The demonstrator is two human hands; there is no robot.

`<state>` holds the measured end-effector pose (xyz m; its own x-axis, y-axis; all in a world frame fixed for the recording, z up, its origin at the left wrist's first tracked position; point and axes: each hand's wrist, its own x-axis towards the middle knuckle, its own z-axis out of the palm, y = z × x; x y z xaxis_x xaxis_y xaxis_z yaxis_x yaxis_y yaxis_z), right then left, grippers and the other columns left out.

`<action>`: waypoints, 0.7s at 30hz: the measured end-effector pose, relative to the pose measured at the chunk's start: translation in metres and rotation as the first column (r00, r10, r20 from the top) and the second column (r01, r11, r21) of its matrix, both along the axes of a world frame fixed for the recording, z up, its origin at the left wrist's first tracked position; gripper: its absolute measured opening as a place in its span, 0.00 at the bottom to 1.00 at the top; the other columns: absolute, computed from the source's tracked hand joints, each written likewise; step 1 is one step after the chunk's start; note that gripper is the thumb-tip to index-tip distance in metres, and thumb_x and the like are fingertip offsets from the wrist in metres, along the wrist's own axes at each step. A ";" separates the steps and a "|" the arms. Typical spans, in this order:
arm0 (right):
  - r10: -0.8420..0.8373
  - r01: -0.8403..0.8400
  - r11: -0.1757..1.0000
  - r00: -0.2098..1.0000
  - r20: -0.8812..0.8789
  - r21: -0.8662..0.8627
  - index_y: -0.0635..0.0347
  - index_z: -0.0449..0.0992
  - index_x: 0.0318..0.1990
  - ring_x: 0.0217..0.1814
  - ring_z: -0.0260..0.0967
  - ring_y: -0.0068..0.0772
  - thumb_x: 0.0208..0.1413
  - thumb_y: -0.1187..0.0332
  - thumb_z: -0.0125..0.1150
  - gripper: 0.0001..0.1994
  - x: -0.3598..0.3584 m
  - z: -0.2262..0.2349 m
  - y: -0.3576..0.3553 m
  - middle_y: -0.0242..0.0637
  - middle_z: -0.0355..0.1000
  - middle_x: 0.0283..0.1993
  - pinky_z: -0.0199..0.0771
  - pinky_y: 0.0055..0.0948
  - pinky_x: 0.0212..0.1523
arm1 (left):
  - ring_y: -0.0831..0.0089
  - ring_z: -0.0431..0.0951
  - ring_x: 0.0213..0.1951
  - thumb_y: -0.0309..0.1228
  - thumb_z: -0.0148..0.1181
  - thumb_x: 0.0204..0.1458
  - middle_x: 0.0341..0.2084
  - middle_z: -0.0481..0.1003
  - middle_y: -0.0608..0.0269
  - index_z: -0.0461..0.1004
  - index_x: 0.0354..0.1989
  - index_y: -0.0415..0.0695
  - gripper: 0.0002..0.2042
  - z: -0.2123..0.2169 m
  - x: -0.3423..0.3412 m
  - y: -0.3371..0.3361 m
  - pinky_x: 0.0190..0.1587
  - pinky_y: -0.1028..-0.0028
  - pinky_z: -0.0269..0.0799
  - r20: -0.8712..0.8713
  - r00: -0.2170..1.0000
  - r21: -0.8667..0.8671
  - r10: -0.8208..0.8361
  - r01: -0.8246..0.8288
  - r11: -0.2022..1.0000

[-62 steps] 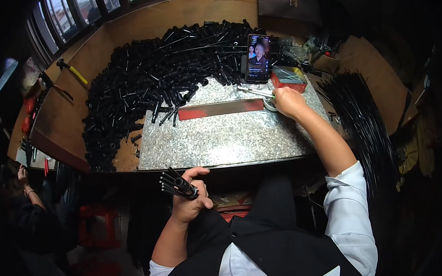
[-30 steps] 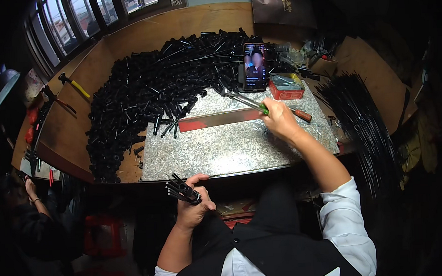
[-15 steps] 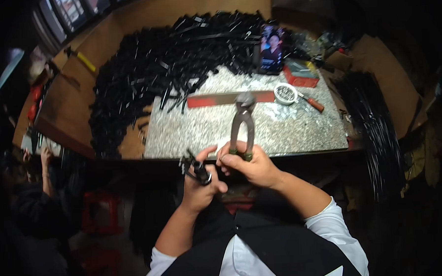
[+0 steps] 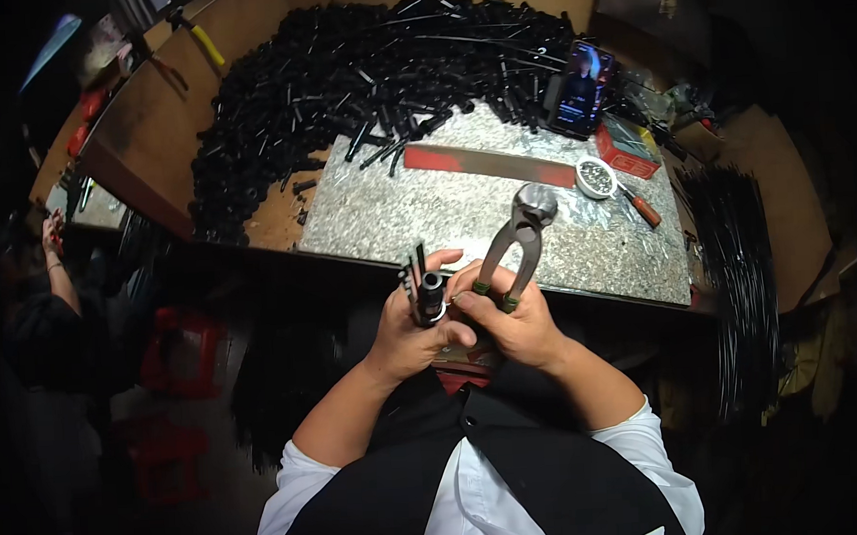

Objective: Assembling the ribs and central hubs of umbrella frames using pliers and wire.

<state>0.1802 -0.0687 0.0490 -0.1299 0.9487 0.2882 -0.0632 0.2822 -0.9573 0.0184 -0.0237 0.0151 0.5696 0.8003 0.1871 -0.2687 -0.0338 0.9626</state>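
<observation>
- The left hand is closed around a black tubular part and several thin black rods; the tube's open end is turned up, apparently so that its mouth is left reachable.
- The right hand is brought close beside it, in front of the body. Metal pincers are gripped by their green-sleeved handles, head pointing away from the body, seemingly so that thumb and forefinger are left free near the tube. Whether something small is pinched there, or the two hands touch, cannot be told.
- Both hands are held at the near edge of a speckled stone slab, whose far part is crossed by a flat bar with red ends.
- At the bar's right end a white dish of small pieces is set, probably for easy reach; a tool with an orange-brown handle is laid beside it.
- Behind these, a red box and a propped-up phone are placed, the screen faced toward the person.
- The far and left sides are blocked by a large heap of black parts, held in by a wooden wall.
- To the right, a bundle of long black rods is stacked.
- At far left, a co-worker's hand is seen above red stools.
</observation>
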 end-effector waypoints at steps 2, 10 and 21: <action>-0.090 0.090 0.996 0.996 -0.025 -0.023 0.64 0.70 0.37 0.33 0.67 0.19 0.60 0.71 0.53 0.05 -0.004 -0.005 0.000 0.32 0.69 0.32 0.68 0.22 0.36 | 0.81 0.70 0.35 0.38 0.75 0.35 0.31 0.71 0.68 0.63 0.54 0.34 0.38 -0.003 0.002 -0.002 0.41 0.78 0.66 0.070 0.997 0.085 0.021 -0.027 0.996; -0.277 0.277 0.960 0.961 0.004 0.035 0.65 0.70 0.39 0.34 0.67 0.21 0.61 0.72 0.52 0.06 0.002 -0.012 0.004 0.35 0.69 0.38 0.70 0.22 0.35 | 0.90 0.57 0.19 0.35 0.74 0.37 0.15 0.59 0.79 0.60 0.59 0.31 0.41 -0.002 0.006 -0.011 0.22 0.86 0.53 0.121 0.992 -0.012 -0.016 0.017 1.000; -0.411 0.342 0.895 0.881 0.232 0.286 0.65 0.72 0.36 0.26 0.69 0.22 0.55 0.75 0.58 0.04 0.005 -0.008 0.007 0.34 0.70 0.28 0.69 0.23 0.27 | 0.90 0.59 0.19 0.32 0.74 0.37 0.15 0.61 0.78 0.63 0.57 0.33 0.37 -0.003 0.005 -0.008 0.23 0.86 0.54 0.134 0.991 0.015 -0.009 0.007 1.000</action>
